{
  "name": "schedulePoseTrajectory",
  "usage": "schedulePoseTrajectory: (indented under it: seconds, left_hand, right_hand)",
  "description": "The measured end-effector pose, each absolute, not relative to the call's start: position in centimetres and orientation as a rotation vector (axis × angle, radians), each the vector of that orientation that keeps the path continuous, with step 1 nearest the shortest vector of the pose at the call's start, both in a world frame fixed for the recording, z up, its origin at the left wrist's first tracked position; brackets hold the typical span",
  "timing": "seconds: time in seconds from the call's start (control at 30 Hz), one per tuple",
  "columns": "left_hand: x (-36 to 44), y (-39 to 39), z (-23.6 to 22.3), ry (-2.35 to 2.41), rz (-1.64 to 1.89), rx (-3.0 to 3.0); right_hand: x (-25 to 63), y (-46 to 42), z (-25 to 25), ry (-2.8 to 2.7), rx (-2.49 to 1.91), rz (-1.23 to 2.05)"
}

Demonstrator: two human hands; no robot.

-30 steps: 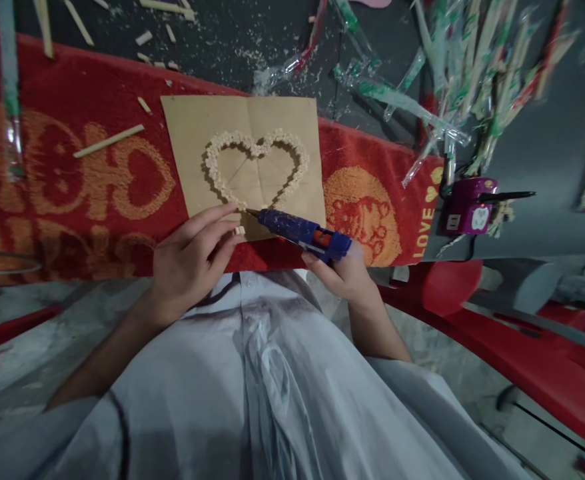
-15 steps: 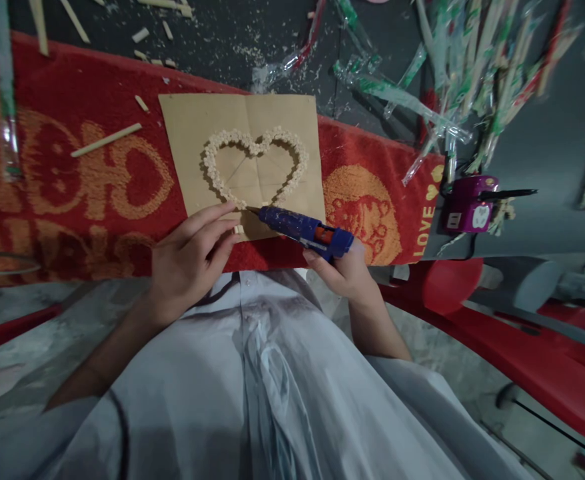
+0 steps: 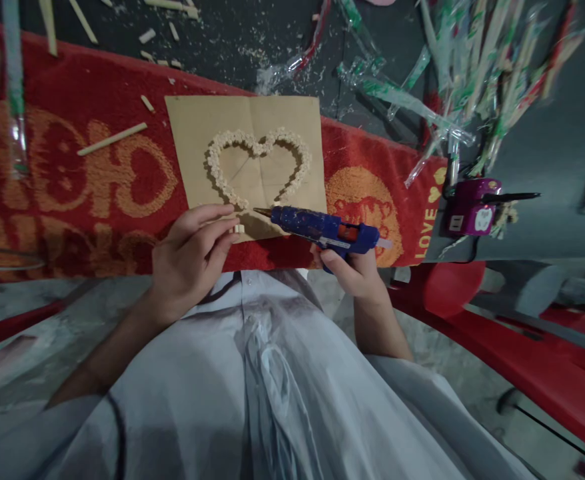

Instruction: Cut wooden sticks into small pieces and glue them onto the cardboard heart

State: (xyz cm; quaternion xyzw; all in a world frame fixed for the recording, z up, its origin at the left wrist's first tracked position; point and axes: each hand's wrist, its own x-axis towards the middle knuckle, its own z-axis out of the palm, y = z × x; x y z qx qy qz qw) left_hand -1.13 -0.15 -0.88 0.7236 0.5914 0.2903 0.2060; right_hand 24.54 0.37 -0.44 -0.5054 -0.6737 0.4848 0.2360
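The right grip (image 3: 355,272) was closed around the handle of a blue glue gun (image 3: 312,225), which extended left from it, its tip just beside the near point of a heart outline (image 3: 214,165). The left grip (image 3: 187,250) pinched a small pale piece (image 3: 239,229) at the fingertips, just nearer than that point. The heart lay on creased brown paper (image 3: 192,127), beyond both grips.

Under the paper a red towel (image 3: 82,77) ran along the near edge of the dark surface (image 3: 547,153). On the far right lay sticks in clear plastic wrappers (image 3: 492,67), with a glossy purple box (image 3: 472,208) nearer; red plastic seating (image 3: 512,347) stood at the near right.

The heart was built of knobbly, cream-coloured bits; the towel was plush, with raised orange patterns. A slim pale stick (image 3: 112,139) lay slantwise on its left part.
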Motion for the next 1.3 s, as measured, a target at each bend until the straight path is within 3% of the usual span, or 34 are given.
schedulePoseTrajectory:
  seconds: [0.47,1.3]
  left_hand:
    - [-1.3,-0.2,-0.5,1.651,0.81,2.144]
    - [-1.4,-0.2,-0.5,1.608,0.855,2.214]
  right_hand:
    - [24.3,0.7,0.5,-1.897,-1.121,1.369]
    - [24.5,0.6,0.5,-1.934,-1.115,1.329]
